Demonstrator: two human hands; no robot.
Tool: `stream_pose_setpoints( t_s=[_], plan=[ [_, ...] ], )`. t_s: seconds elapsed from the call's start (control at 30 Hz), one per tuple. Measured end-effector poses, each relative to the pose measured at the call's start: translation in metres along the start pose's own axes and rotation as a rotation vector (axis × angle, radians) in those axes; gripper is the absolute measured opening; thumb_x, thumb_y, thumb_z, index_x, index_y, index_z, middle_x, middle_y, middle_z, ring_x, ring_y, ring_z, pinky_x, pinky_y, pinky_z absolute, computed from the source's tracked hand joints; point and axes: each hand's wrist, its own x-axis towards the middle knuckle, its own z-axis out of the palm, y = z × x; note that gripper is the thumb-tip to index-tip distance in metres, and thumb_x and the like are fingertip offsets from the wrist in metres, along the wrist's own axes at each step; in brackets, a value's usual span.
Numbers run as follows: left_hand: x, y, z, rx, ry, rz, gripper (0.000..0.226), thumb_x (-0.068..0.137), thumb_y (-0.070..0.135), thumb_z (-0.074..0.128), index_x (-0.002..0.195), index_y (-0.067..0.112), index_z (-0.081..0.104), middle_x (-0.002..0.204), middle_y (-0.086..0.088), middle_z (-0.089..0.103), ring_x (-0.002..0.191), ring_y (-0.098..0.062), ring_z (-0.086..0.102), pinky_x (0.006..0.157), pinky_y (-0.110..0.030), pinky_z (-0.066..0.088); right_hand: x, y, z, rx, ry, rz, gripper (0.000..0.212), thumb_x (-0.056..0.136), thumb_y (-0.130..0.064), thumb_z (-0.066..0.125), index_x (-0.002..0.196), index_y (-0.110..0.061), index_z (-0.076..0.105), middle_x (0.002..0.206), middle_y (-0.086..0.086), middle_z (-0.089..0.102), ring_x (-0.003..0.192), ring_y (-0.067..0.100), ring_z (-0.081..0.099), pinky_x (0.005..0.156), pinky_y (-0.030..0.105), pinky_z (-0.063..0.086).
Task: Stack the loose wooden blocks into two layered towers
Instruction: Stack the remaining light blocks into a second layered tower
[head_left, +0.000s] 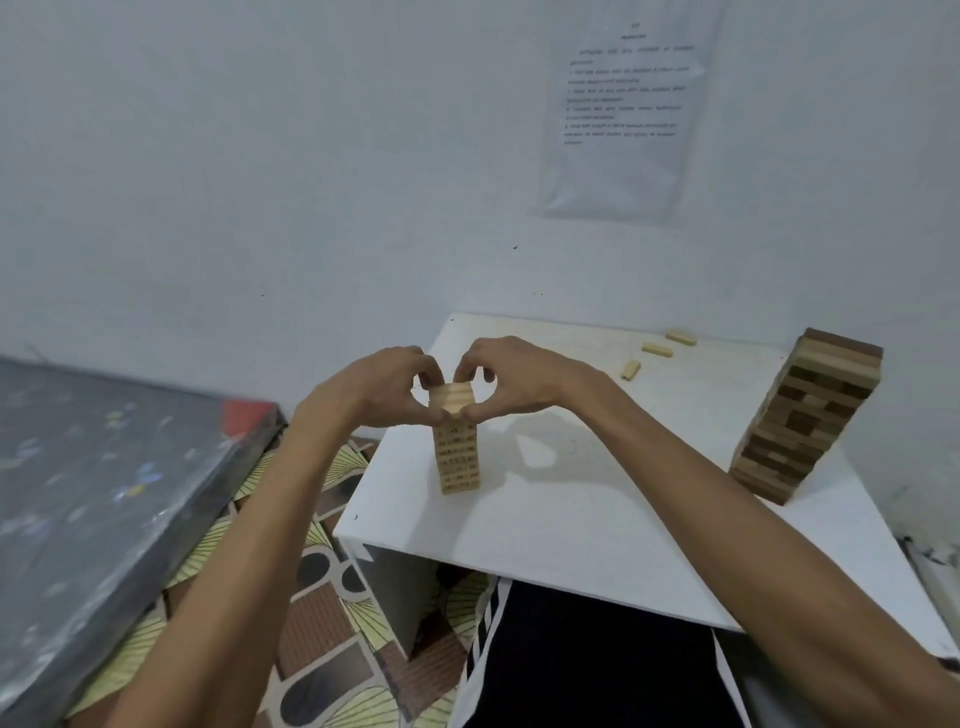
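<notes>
These little blocks are going to be light, stiff and pretty slick, I reckon: smooth bare wood, nothing that squashes, and layers that slide over each other if I nudge sideways. So the pale tower (457, 460) in the middle of the frame is the touchy bit. It's narrow for its height, and I'd guess one clumsy push tips it. Right now both my hands are on its top layer (452, 399). The left hand (379, 387) and right hand (514, 374) come in from either side, with fingers (423, 370) curled over the back edge and thumbs on the near edge, pinching it square. I think that's the place to hold it, at the outer edges of the top layer with a soft squeeze, never down low. Looks-wise it's light pine with tiny dark marks on the block ends. It stands upright near the left front of the white desk (571, 530). The other tower (802, 415), at the right of the frame, is chunkier with mixed dark and pale wood. Three loose blocks (657, 349) lie well apart from both, toward the upper right by the wall.
</notes>
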Motion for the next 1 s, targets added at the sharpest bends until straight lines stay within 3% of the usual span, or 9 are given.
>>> stream_pose_setpoints(
  t_s=[0.13, 0.37, 0.7, 1.0],
  plan=[
    [-0.007, -0.002, 0.007, 0.025, 0.042, -0.004, 0.048, 0.081, 0.055, 0.075, 0.121, 0.03, 0.063, 0.107, 0.017, 0.053, 0.099, -0.007, 0.048, 0.077, -0.027, 0.037, 0.003, -0.003, 0.005, -0.012, -0.013, -0.003, 0.044, 0.083, -0.047, 0.076, 0.121, -0.03, 0.064, 0.119, -0.014, 0.056, 0.107, 0.011, 0.055, 0.081, 0.031, 0.047],
    [-0.011, 0.0, 0.012, 0.024, 0.047, -0.014, 0.049, 0.084, 0.054, 0.074, 0.124, 0.029, 0.063, 0.114, 0.014, 0.054, 0.105, -0.008, 0.047, 0.079, -0.027, 0.037, 0.004, -0.004, 0.007, -0.053, -0.021, 0.01, 0.046, 0.083, -0.048, 0.076, 0.123, -0.029, 0.063, 0.121, -0.013, 0.055, 0.107, 0.011, 0.054, 0.083, 0.033, 0.049],
    [-0.009, -0.002, 0.019, -0.041, 0.026, -0.031, 0.047, 0.083, 0.055, 0.074, 0.121, 0.028, 0.063, 0.095, 0.024, 0.047, 0.096, -0.006, 0.049, 0.079, -0.028, 0.041, 0.002, 0.001, 0.012, -0.024, -0.037, 0.032, 0.048, 0.085, -0.049, 0.075, 0.127, -0.029, 0.062, 0.119, -0.013, 0.056, 0.105, 0.01, 0.053, 0.084, 0.033, 0.048],
    [-0.01, -0.004, 0.019, -0.081, -0.022, -0.057, 0.051, 0.08, 0.057, 0.075, 0.12, 0.028, 0.061, 0.11, 0.017, 0.058, 0.098, -0.009, 0.055, 0.084, -0.032, 0.047, 0.001, 0.001, 0.012, 0.046, -0.082, 0.067, 0.051, 0.086, -0.048, 0.075, 0.131, -0.03, 0.058, 0.119, -0.014, 0.059, 0.105, 0.011, 0.057, 0.084, 0.032, 0.05]
  ],
)
